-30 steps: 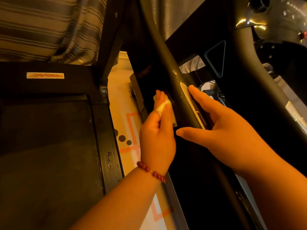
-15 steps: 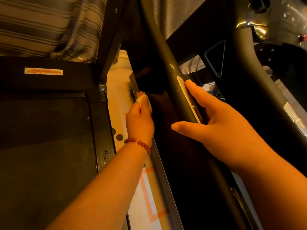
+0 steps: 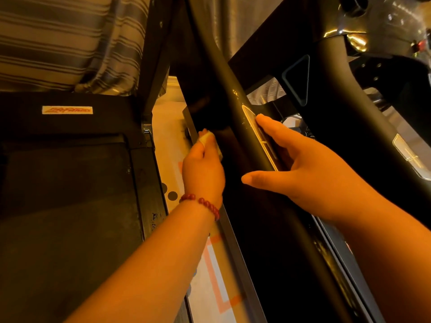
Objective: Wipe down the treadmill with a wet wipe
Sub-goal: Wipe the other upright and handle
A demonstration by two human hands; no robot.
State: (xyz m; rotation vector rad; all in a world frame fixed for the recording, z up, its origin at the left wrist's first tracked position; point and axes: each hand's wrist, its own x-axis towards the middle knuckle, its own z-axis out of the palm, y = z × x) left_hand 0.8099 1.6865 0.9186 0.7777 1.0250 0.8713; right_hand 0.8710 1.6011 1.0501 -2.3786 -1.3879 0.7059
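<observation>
A black treadmill handrail (image 3: pixel 224 82) slopes from the top centre down to the lower right, with a pale metal sensor plate (image 3: pixel 253 123) on it. My left hand (image 3: pixel 203 169), with a red bead bracelet at the wrist, holds a folded white wet wipe (image 3: pixel 207 137) against the dark side panel just left of the rail. My right hand (image 3: pixel 300 166) rests on the rail, fingers straight along the sensor plate and thumb spread below. Most of the wipe is hidden behind my fingers.
Another treadmill with a dark belt (image 3: pixel 65 187) and a logo label (image 3: pixel 67 110) fills the left. A pale floor strip with orange lines (image 3: pixel 217 287) runs between the machines. Striped curtains (image 3: pixel 65 40) hang behind. A second rail and console (image 3: pixel 345 94) stand at right.
My left hand with the wipe slid up and left along the side panel, away from the rail, then held nearly still. My right hand stayed on the sensor plate.
</observation>
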